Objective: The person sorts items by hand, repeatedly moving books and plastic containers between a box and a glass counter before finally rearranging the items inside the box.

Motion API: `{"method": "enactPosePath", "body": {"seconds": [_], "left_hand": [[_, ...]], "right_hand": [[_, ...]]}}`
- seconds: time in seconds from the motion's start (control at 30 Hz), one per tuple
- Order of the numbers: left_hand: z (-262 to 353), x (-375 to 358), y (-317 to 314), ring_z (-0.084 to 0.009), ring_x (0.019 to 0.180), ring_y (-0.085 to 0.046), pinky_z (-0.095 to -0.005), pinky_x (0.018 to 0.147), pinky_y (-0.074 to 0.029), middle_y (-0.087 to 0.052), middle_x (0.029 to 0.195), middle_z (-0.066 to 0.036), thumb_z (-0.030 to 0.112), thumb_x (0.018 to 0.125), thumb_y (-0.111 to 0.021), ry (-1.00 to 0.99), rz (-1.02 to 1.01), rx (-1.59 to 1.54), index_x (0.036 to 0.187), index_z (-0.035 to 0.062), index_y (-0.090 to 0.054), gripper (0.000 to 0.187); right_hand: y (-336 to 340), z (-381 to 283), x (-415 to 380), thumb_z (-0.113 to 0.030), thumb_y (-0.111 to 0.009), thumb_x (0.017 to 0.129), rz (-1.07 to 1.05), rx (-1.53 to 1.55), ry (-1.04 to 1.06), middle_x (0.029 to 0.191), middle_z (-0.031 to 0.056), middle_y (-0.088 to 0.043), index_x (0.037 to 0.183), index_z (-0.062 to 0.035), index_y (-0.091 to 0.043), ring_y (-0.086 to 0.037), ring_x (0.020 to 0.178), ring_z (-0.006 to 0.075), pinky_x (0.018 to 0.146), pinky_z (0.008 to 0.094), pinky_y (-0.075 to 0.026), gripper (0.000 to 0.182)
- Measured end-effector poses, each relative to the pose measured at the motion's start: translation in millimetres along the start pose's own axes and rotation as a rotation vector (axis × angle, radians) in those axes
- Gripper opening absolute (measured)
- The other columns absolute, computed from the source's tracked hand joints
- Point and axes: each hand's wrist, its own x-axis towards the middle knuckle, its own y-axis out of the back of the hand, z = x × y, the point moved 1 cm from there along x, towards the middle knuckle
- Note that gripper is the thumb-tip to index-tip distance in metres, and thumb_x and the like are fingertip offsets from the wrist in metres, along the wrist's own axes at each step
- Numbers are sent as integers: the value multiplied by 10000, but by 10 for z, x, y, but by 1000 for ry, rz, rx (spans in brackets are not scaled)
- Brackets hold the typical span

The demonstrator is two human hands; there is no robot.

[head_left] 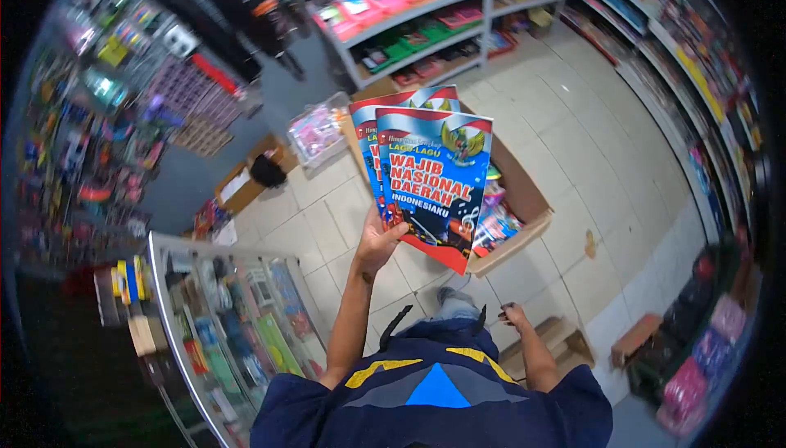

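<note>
My left hand grips the lower left corner of some blue and red song books, fanned so that at least two covers show. The front cover reads "Wajib Nasional Daerah". Behind and below the books, an open cardboard box on the floor holds colourful printed packets; the books hide part of it. My right hand hangs low at my right side, above a small wooden step, with its fingers curled. Whether anything is in it is too small to tell.
A glass display case stands at the left. Shelves with goods are at the back, and more curve along the right. A clear plastic tub and a small carton sit on the tiled floor. Wrapped bundles lie at lower right.
</note>
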Motion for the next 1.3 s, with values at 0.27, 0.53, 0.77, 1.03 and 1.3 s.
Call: {"method": "enactPosePath", "body": {"seconds": [0.27,0.53,0.77,1.03,1.3], "left_hand": [[-44,-1471,918,-153,962,-527,-297,848,-416,-541,1079,-88,142,777,-627,90,254,162,1136,1,-447,426],[107,-3716,1373,-107,898,-535,-258,822,-405,-580,1000,-46,187,814,-600,-358,874,258,1059,3,-524,316],[1209,-5815,1443,-84,716,-510,-248,664,-416,-584,796,-7,242,824,-579,-705,1664,767,869,16,-582,231],[2212,-7548,1227,-89,682,-516,-261,643,-419,-612,759,-31,253,821,-581,-939,2107,1139,829,-12,-608,266],[2356,-8166,1537,-78,750,-553,-243,684,-440,-629,859,-46,251,779,-637,-1033,2087,845,912,-3,-612,288]], "right_hand": [[-497,-327,-77,-234,-499,810,-134,-183,192,826,99,-612,1011,-75,-505,-564,673,179,586,320,-446,257],[-910,357,-34,-223,-505,802,-468,-654,223,782,97,-603,1021,-19,-519,-573,587,177,490,301,-471,300],[-1288,309,214,-262,-549,778,-848,-1087,399,763,44,-564,990,-75,-556,-544,627,157,527,283,-455,283],[-2727,-451,45,-242,-523,806,-859,-1156,326,782,103,-593,1013,-66,-537,-570,612,196,517,312,-455,273],[-4110,-931,-233,-224,-591,799,-888,-1318,355,766,165,-626,995,-32,-527,-612,642,240,519,342,-477,282]]}}
